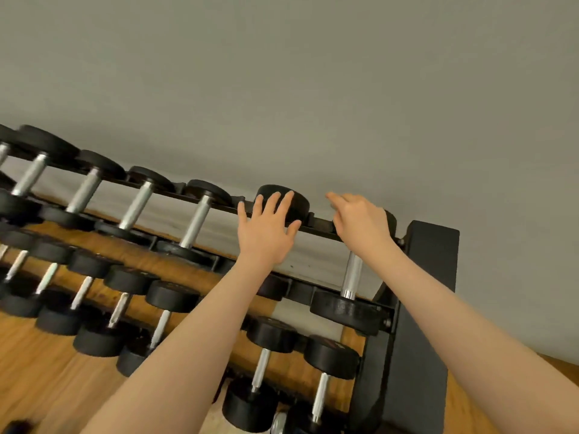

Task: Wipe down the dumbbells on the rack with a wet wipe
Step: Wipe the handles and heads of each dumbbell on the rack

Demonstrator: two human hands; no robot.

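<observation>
A black rack (pixel 407 308) holds rows of black dumbbells with silver handles. My left hand (pixel 266 227) is spread open over the far head of a top-row dumbbell (pixel 297 203), fingers apart, holding nothing. My right hand (pixel 360 220) hovers over the far end of the rightmost top-row dumbbell (pixel 347 308), fingers loosely curled with one pointing left. Whether it holds anything I cannot tell. No wet wipe is visible. My forearms hide parts of the top and middle rows.
Several more dumbbells (pixel 138 208) fill the top row to the left, and smaller ones (pixel 172 296) sit on the lower rows. The rack's black end post (pixel 429 277) stands at the right. A grey wall (pixel 282 89) is behind, a wooden floor (pixel 40 371) below.
</observation>
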